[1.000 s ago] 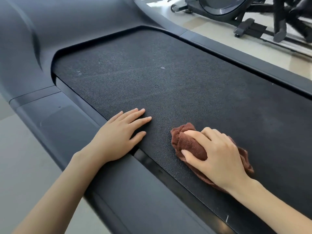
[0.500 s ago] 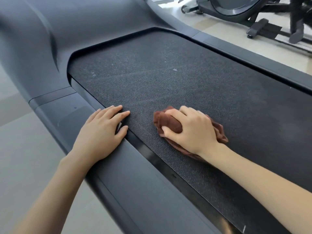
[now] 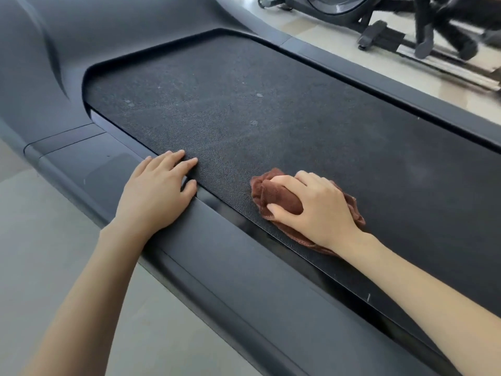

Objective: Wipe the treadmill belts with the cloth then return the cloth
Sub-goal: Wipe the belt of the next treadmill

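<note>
Right grip [image 3: 314, 210] bunches brown cloth [image 3: 280, 198] under curled fingers to press it onto the belt [image 3: 271, 109]; left grip [image 3: 154, 191] lies flat, empty, over side rail [image 3: 217, 256], likely bracing.

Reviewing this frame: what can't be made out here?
- Head view: the belt beneath the cloth, covered by it and the right hand.
- Head view: the belt's other end, cut off by the right edge.
- Head view: the exercise machine behind, blurred and cropped by the top edge.
</note>
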Tool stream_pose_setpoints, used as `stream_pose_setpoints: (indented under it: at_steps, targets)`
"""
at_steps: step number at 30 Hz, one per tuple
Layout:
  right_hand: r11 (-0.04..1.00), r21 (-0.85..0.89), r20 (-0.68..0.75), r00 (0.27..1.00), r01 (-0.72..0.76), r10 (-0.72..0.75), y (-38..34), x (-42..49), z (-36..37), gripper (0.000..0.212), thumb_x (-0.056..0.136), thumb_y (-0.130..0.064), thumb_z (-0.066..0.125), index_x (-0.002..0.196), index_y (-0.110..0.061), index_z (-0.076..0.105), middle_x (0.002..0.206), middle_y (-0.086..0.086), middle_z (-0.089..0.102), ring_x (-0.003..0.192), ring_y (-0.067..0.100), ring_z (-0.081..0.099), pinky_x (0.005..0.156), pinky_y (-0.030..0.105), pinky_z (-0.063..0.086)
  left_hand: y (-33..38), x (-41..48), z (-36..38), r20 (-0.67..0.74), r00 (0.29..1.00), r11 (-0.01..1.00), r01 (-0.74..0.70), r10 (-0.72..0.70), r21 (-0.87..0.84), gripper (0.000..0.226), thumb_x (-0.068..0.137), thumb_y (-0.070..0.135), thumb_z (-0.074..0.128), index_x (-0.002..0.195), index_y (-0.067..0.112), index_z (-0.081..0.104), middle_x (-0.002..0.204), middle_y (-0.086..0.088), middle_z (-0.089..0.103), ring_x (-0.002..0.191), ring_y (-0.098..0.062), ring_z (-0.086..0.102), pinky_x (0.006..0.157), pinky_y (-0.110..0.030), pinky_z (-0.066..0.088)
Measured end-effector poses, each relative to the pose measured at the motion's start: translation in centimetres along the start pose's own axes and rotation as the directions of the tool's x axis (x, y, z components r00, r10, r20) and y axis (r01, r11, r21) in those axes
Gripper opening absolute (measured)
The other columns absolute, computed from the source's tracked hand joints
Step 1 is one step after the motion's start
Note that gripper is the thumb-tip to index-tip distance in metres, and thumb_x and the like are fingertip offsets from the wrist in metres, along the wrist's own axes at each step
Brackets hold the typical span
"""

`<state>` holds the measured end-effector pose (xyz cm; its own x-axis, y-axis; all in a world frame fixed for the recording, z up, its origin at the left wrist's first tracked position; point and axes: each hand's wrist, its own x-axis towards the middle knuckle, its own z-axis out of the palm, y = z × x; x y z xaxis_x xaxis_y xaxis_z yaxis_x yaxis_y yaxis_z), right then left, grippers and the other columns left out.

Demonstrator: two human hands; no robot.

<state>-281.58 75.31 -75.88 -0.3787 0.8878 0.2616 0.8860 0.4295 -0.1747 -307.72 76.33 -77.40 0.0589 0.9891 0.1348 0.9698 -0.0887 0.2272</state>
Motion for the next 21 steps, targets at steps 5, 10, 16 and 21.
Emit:
stream_pose_setpoints:
  at_steps: [5,10,16,21]
  targets:
    - [0.993,-0.003,-0.040,0.993,-0.115,0.114,1.2,-6.8,-2.3,0.040,0.080,-0.053,0.049,0.106,-0.028,0.066,0.079,-0.004,0.055,0.077,0.022,0.056,0.073,0.042,0.047,-0.1,0.0,0.1,-0.006,1.000,1.000,-0.012,0.012,-0.003,0.048,0.093,0.029,0.035,0.140,0.025,0.039,0.151,-0.002,0.032,0.140,-0.019,0.023,0.114,-0.036,0.009]
    - [0.978,0.003,0.002,0.978,-0.206,0.206,1.0,-8.3,-3.5,0.045,0.078,-0.053,0.049,0.107,-0.024,0.066,0.083,-0.001,0.061,0.082,0.024,0.059,0.076,0.041,0.048,0.2,-0.2,-0.1,0.000,1.000,1.000,-0.028,0.028,-0.005,0.048,0.094,0.029,0.033,0.142,0.021,0.037,0.152,-0.006,0.029,0.141,-0.022,0.020,0.113,-0.036,0.007]
    - [0.970,0.040,-0.029,0.970,-0.239,0.240,-1.4,-4.8,-1.8,0.045,0.075,-0.059,0.045,0.105,-0.032,0.064,0.080,-0.006,0.058,0.082,0.016,0.057,0.068,0.030,0.042,0.3,-0.5,-0.5,0.010,1.000,1.000,-0.011,0.011,0.005,0.050,0.095,0.031,0.029,0.144,0.018,0.031,0.153,-0.004,0.025,0.141,-0.019,0.017,0.115,-0.037,0.006]
    - [0.991,0.039,-0.058,0.990,-0.129,0.131,-4.7,3.3,2.2,0.041,0.077,-0.058,0.048,0.107,-0.035,0.062,0.079,-0.008,0.056,0.084,0.017,0.058,0.066,0.026,0.036,-0.2,0.0,-0.2,-0.021,0.999,1.000,0.024,-0.024,0.000,0.052,0.093,0.032,0.033,0.140,0.010,0.034,0.148,-0.004,0.033,0.139,-0.023,0.021,0.114,-0.034,0.009]
